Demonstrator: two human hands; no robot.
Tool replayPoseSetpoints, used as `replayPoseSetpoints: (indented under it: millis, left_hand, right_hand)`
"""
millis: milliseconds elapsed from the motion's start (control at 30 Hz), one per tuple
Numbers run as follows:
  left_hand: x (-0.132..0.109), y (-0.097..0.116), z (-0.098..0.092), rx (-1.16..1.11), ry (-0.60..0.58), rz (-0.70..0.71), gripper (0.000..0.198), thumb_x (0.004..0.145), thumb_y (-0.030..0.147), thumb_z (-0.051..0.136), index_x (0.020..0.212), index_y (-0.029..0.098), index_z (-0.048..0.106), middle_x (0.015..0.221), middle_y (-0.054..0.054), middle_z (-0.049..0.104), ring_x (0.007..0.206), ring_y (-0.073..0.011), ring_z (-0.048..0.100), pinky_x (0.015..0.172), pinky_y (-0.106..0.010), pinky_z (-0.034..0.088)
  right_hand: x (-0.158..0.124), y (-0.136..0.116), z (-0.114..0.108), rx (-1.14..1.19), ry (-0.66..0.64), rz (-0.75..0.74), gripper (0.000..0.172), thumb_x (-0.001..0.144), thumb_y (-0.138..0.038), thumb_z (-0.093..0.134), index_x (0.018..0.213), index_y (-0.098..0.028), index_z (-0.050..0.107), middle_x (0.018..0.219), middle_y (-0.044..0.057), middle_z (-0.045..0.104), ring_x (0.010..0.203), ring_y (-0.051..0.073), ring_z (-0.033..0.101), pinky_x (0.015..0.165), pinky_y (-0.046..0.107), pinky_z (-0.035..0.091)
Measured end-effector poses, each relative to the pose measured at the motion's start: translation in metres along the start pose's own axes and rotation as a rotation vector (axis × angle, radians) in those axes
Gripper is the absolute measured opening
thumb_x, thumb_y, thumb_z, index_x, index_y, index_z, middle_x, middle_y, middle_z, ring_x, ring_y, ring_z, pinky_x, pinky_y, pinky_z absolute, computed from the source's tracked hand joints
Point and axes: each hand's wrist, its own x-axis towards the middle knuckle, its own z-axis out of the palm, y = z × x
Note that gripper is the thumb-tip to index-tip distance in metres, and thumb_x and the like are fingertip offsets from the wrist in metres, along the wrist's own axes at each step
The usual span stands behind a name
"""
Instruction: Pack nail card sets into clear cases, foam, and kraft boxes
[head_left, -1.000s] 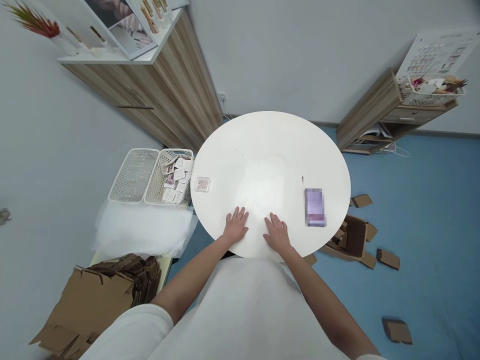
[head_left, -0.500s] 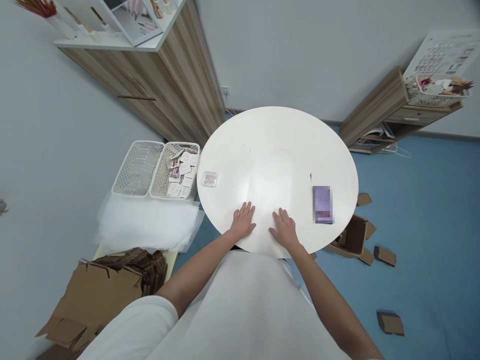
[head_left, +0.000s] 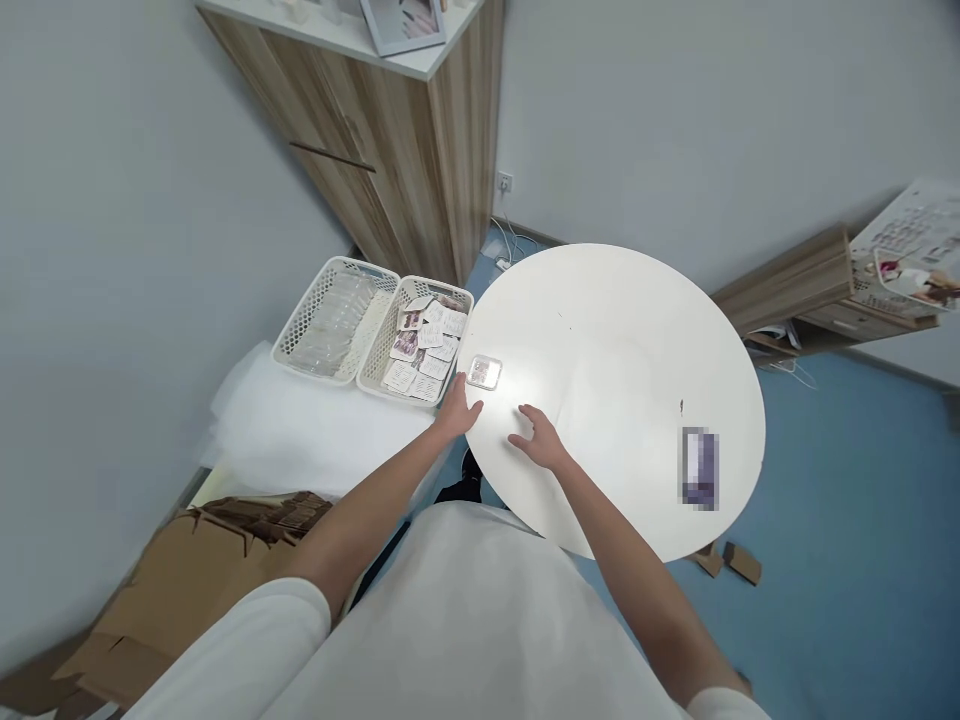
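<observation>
My left hand (head_left: 454, 410) is at the left edge of the round white table (head_left: 615, 330), just below a small clear case (head_left: 484, 372), fingers apart and holding nothing. Over the tabletop, to the right of the case, my right hand (head_left: 538, 438) has its fingers spread and nothing in it. Left of the table, a white basket (head_left: 367, 375) holds printed cards (head_left: 431, 337). Beside it a second white basket (head_left: 300, 300) contains clear plastic pieces (head_left: 335, 315).
A blurred purple item (head_left: 700, 468) lies at the table's right. White translucent sheets (head_left: 315, 440) are below the baskets, with folded cardboard (head_left: 180, 570) nearer me. A wooden cabinet (head_left: 390, 130) stands behind; a shelf unit (head_left: 810, 280) is at right.
The view has turned left. My left hand has left its flat rest on the tabletop and moved left to the table edge near the case; my right hand has also moved left.
</observation>
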Motion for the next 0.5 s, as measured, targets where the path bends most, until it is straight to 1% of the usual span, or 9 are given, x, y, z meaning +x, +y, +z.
replayPoseSetpoints:
  millis: [100,167,267,400,500]
  left_hand:
    - [0.012,-0.002,-0.008,-0.073,-0.051,-0.043,0.072,0.076,0.027,0.051,0.136,0.013,0.015,0.145,-0.012,0.017,0.133,-0.024,0.015,0.109,-0.036,0.016]
    - [0.017,-0.001,-0.008,-0.103,-0.081,-0.046,0.072,0.075,0.024,0.051,0.137,0.014,0.015,0.145,-0.011,0.016,0.133,-0.0239,0.015,0.109,-0.036,0.016]
    - [0.021,-0.002,-0.007,-0.139,-0.096,-0.046,0.074,0.073,0.021,0.051,0.137,0.014,0.014,0.145,-0.01,0.015,0.133,-0.0241,0.014,0.109,-0.037,0.016]
    - [0.023,-0.004,-0.004,-0.185,-0.114,-0.054,0.072,0.074,0.02,0.05,0.137,0.016,0.017,0.144,-0.01,0.019,0.132,-0.025,0.016,0.108,-0.039,0.019]
    - [0.023,-0.004,-0.002,-0.212,-0.11,-0.057,0.068,0.074,0.02,0.049,0.136,0.017,0.021,0.143,-0.01,0.024,0.131,-0.0256,0.02,0.106,-0.041,0.023]
  right_hand:
    - [0.026,-0.023,0.008,0.191,-0.027,0.064,0.074,0.067,-0.042,0.062,0.132,-0.025,0.031,0.142,0.006,0.026,0.127,0.022,0.029,0.1,0.038,0.033]
    - [0.038,-0.035,0.012,0.291,-0.035,0.095,0.077,0.066,-0.04,0.064,0.133,-0.025,0.029,0.144,0.005,0.022,0.129,0.022,0.026,0.1,0.037,0.032]
    - [0.05,-0.048,0.017,0.383,-0.029,0.128,0.081,0.064,-0.038,0.066,0.134,-0.025,0.027,0.146,0.004,0.016,0.13,0.022,0.023,0.102,0.037,0.03]
    - [0.06,-0.057,0.02,0.433,-0.061,0.182,0.08,0.064,-0.034,0.066,0.134,-0.023,0.029,0.144,0.005,0.022,0.13,0.023,0.025,0.102,0.038,0.03]
    - [0.062,-0.056,0.022,0.441,-0.071,0.195,0.08,0.063,-0.032,0.066,0.133,-0.023,0.029,0.145,0.005,0.019,0.129,0.023,0.026,0.103,0.037,0.03]
